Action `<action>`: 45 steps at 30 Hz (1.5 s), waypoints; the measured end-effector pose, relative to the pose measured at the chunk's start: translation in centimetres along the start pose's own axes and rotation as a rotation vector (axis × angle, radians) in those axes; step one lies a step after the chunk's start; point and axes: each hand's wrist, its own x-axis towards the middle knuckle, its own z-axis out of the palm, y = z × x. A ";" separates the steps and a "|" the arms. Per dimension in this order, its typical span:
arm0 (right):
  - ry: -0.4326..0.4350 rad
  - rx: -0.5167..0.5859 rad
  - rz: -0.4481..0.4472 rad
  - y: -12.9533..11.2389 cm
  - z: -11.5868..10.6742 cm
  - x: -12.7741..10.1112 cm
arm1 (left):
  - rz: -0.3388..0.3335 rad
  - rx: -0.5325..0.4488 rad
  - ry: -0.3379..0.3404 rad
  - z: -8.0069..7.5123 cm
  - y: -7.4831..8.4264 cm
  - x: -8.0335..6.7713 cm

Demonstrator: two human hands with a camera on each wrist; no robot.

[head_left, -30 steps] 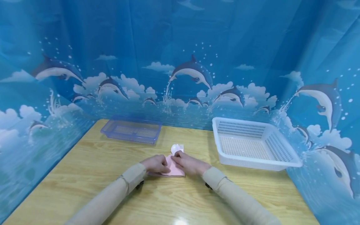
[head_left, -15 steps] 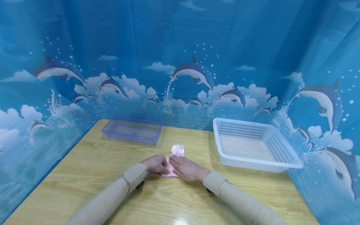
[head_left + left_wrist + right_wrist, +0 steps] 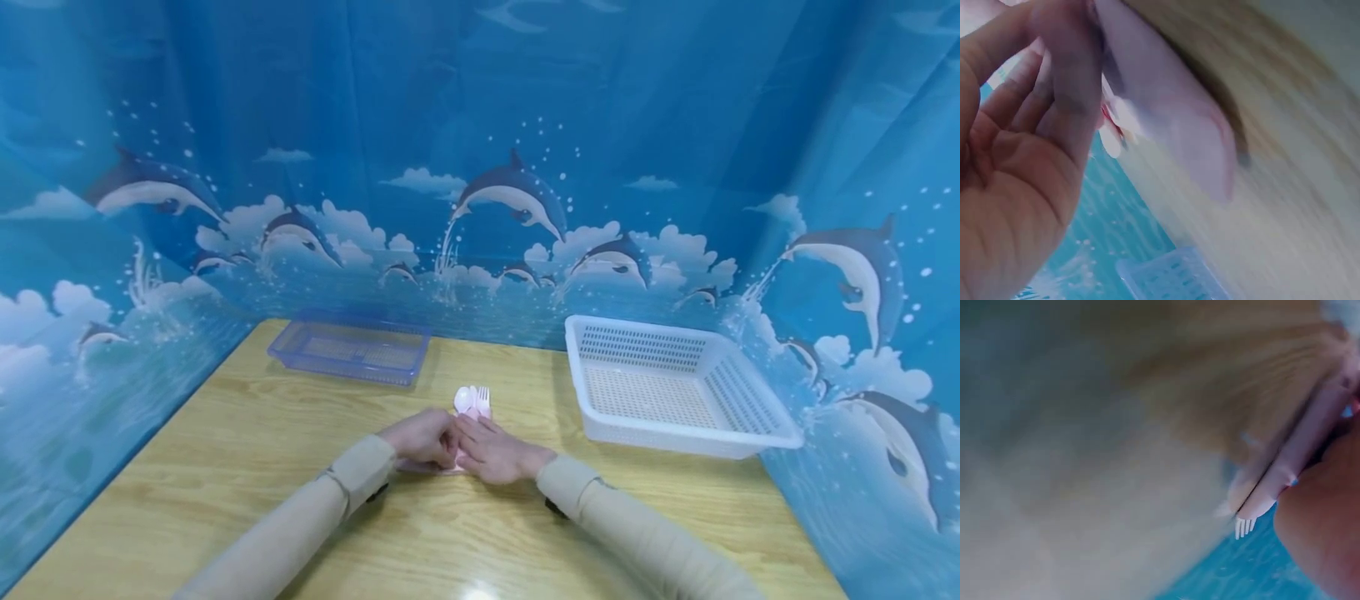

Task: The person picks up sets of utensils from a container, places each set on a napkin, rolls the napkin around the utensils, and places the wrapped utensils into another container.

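Observation:
A folded pink napkin (image 3: pixel 1172 119) lies on the table, wrapped around cutlery with its left flap spread out. From its far end stick a pale pink spoon (image 3: pixel 463 399) and a matching fork (image 3: pixel 483 400), side by side. My left hand (image 3: pixel 422 437) pinches the napkin's left part between thumb and fingers. Extended fingers of my right hand (image 3: pixel 498 454) lie over the bundle from the other side, meeting the left fingertips. Between them the hands cover most of the napkin. The right wrist view shows the rolled edge with the fork tines beyond it.
A shallow blue-purple mesh basket (image 3: pixel 412 367) stands at the back left of the wooden table (image 3: pixel 360 542). The larger white basket (image 3: pixel 697 440) stands at the right. A blue dolphin-print curtain (image 3: pixel 360 125) surrounds the table's back and sides.
My right hand has come back toward me from near the cutlery and now lies flatter on the napkin. My left hand has shifted slightly right, and less of the napkin shows.

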 end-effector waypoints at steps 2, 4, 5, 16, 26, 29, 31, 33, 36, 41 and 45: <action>0.032 0.133 -0.016 0.2 -0.2 0.1 | -0.037 -0.049 -0.013 0.1 -0.2 0.0; 0.084 0.245 -0.037 0.4 -0.4 0.1 | -0.082 -0.111 -0.019 0.2 -0.4 0.0; 0.113 0.287 -0.042 0.5 -0.5 0.0 | -0.098 -0.132 -0.022 0.2 -0.5 0.0; 0.429 0.316 0.293 0.1 -0.8 -0.1 | -0.168 -0.218 -0.055 0.2 -0.2 0.0; 0.402 0.319 0.272 0.1 -1.3 0.4 | -0.167 -0.158 -0.055 0.5 0.1 -0.1; 0.365 0.302 0.095 0.3 -1.4 0.7 | -0.157 -0.157 -0.050 0.5 0.1 -0.2; 0.339 0.265 0.007 0.4 -1.5 0.9 | -0.159 -0.151 -0.044 0.4 0.1 -0.3; 0.314 0.227 -0.050 0.5 -1.7 1.1 | -0.167 -0.135 -0.032 0.3 0.0 -0.3; 0.277 0.224 -0.088 0.5 -1.9 1.3 | -0.192 -0.094 -0.007 0.1 -0.1 -0.4; 0.243 0.279 -0.067 0.4 -1.8 1.4 | -0.256 -0.153 0.011 0.0 -0.4 -0.4; 0.248 0.323 -0.009 0.2 -1.8 1.3 | -0.352 -0.238 0.049 0.1 -0.2 -0.2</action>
